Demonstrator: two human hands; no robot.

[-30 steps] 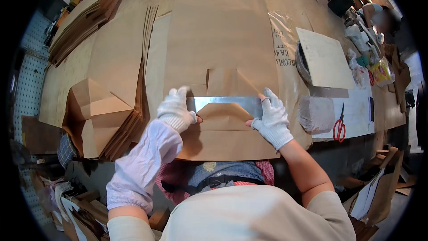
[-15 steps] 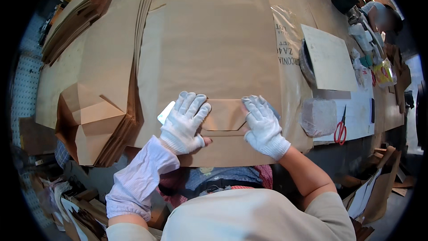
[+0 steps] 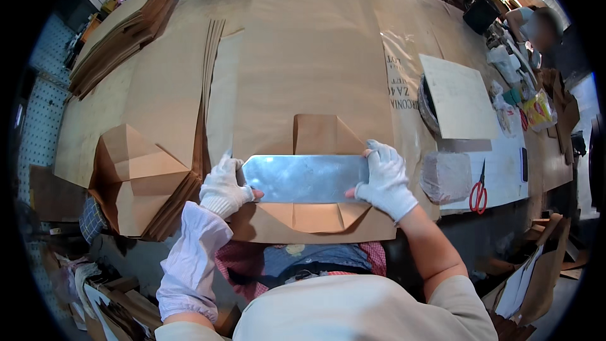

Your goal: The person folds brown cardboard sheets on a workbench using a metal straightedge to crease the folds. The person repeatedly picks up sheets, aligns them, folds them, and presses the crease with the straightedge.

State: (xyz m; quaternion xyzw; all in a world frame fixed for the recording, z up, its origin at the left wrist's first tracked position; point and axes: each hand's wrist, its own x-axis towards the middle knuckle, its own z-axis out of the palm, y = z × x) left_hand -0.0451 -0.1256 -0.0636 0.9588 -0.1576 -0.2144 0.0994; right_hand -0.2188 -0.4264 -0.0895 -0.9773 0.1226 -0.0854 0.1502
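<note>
At far left I see a stack of folded brown paper bags [image 3: 136, 183] on the tabletop [image 3: 101, 120]. My left hand [image 3: 224, 186] curls its fingers over the left end of a shiny metal plate [image 3: 306, 178]. The plate lies flat across a brown paper sheet [image 3: 315, 76]. My right hand [image 3: 385, 180] pinches its right end. Red-handled scissors [image 3: 478, 189] lie farther right.
</note>
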